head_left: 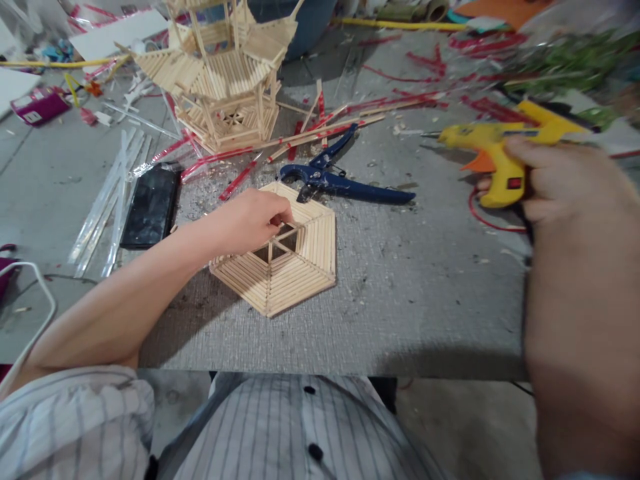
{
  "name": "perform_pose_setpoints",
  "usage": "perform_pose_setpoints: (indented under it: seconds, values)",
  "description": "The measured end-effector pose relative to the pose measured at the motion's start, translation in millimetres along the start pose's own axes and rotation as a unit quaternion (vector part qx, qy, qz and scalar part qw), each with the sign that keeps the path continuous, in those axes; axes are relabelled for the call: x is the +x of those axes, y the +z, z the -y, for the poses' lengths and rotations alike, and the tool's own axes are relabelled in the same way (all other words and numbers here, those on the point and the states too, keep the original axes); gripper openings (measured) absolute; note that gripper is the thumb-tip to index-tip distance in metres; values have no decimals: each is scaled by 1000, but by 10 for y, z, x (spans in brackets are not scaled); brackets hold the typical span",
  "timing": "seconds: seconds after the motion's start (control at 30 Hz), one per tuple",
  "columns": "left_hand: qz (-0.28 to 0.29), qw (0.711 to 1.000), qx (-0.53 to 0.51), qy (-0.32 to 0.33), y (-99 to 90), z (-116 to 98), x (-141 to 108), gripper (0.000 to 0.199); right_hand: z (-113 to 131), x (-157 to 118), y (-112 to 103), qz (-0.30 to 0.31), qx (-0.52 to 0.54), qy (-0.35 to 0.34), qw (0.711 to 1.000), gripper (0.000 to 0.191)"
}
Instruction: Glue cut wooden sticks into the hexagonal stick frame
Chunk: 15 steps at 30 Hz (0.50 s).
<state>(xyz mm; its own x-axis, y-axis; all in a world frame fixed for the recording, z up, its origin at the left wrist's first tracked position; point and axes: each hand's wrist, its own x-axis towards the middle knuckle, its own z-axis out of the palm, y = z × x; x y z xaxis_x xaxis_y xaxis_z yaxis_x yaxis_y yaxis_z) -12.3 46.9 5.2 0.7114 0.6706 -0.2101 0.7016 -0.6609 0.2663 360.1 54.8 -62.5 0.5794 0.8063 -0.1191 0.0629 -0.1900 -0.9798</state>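
Note:
A hexagonal panel of thin wooden sticks [300, 280] lies on the grey table, with dark gaps and crossing spokes at its centre. Over its upper left part rests my left hand [255, 220], fingers pinched near the central gap; whatever they hold, if anything, is hidden. My right hand [537, 173] is wrapped around the handle of a yellow hot glue gun [505, 143], its orange trigger in front and its nozzle pointing left, above the table and apart from the panel. Just behind the panel lies a blue cutter tool [350, 183] with its handles apart.
A tiered wooden stick model [227, 87] stands at the back. A black phone [151, 205] and clear glue sticks [103, 200] lie on the left. Red-wrapped sticks [320, 130] are strewn behind the cutter. A magenta box [40, 105] sits far left.

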Motion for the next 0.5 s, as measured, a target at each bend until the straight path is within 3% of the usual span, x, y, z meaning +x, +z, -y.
perform_pose_setpoints:
  seconds: [0.1, 0.5]
  values:
    - [3, 1000, -6, 0, 42, 12, 22, 27, 1, -2, 0, -11, 15, 41, 999, 12]
    - [1, 995, -17, -94, 8, -12, 6, 19, 85, -95, 51, -7, 1, 40, 999, 13]
